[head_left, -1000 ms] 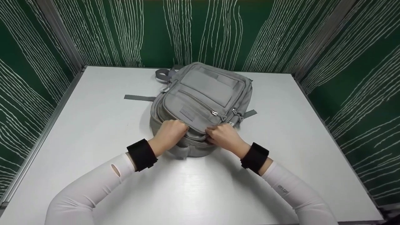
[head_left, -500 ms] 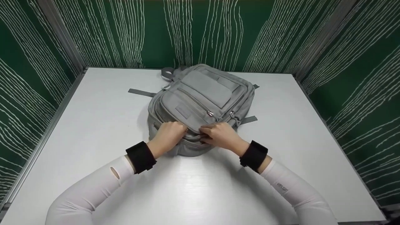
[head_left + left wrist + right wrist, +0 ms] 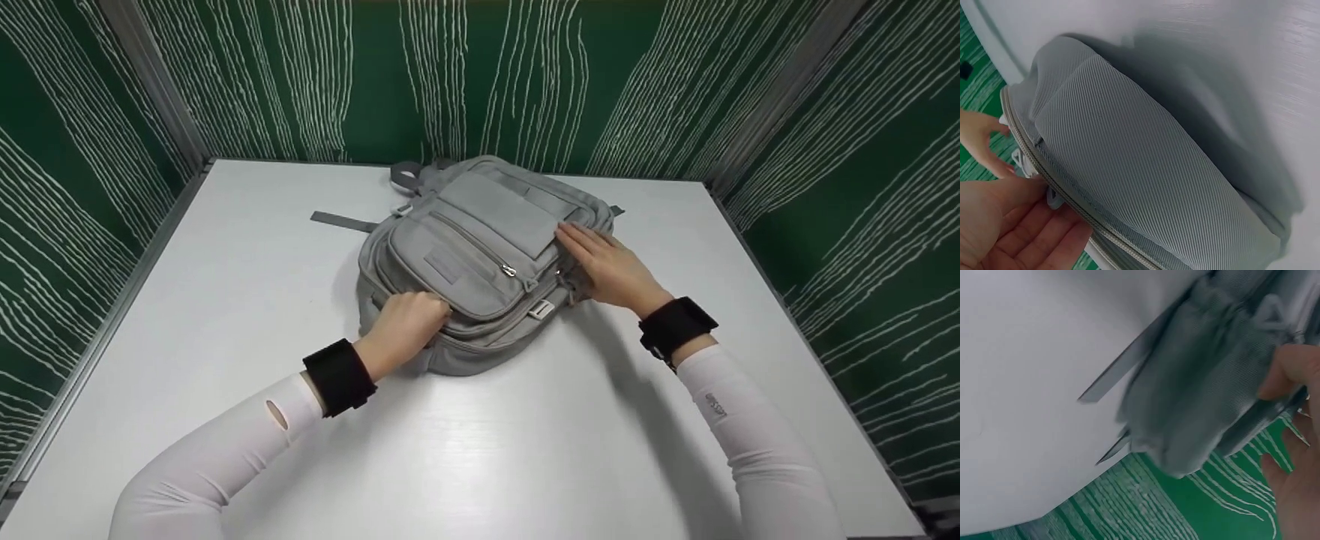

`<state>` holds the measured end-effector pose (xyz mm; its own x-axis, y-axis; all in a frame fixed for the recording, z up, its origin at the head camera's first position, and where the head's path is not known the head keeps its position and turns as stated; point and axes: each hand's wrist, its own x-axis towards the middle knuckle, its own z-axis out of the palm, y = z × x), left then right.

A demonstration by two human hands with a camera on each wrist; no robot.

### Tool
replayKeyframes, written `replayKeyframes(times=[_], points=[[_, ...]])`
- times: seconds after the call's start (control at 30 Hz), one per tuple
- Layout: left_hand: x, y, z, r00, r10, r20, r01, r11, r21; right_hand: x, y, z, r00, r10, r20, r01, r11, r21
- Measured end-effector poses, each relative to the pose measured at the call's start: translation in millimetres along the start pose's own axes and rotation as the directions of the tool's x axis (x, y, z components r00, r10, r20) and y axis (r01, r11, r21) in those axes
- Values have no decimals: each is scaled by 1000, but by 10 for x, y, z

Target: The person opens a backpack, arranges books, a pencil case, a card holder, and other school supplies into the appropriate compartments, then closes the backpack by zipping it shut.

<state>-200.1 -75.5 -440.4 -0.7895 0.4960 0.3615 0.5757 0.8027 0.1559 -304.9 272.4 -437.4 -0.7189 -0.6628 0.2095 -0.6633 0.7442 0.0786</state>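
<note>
A grey backpack (image 3: pixel 495 217) lies on the white table, front pockets facing up. My left hand (image 3: pixel 406 330) is at its near end with curled fingers. In the left wrist view the thumb and fingers pinch a grey zipper pull (image 3: pixel 1054 198) beside the curved zipper (image 3: pixel 1036 154). My right hand (image 3: pixel 611 266) rests along the backpack's right side, fingers nearly straight. The right wrist view has its thumb against the grey fabric (image 3: pixel 1202 394) of a side pocket. A silver zipper slider (image 3: pixel 508 270) lies on the front pocket between the hands.
One grey strap (image 3: pixel 341 220) sticks out to the left on the white table (image 3: pixel 247 300). A carry loop (image 3: pixel 405 175) is at the back left. Green walls (image 3: pixel 375 82) with white wavy lines enclose the back and sides. A white tag (image 3: pixel 541 309) shows on the near right edge.
My right hand has left the near end, moving right and away to the backpack's side, and its fingers have straightened. The backpack shifted slightly at first. My left hand keeps its hold.
</note>
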Motion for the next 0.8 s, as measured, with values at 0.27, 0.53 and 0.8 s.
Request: replayKeyframes(times=[0.27, 0.53, 0.8], points=[[-13, -9, 31, 1000, 11, -24, -12, 1000, -19, 19, 57, 154, 998, 50, 41, -50, 999, -14], [-15, -18, 69, 1000, -10, 12, 10, 999, -38, 39, 22, 192, 996, -29, -79, 19, 993, -116], [9, -61, 48, 1000, -18, -10, 17, 999, -30, -8, -114, 184, 985, -43, -165, 12, 982, -188]])
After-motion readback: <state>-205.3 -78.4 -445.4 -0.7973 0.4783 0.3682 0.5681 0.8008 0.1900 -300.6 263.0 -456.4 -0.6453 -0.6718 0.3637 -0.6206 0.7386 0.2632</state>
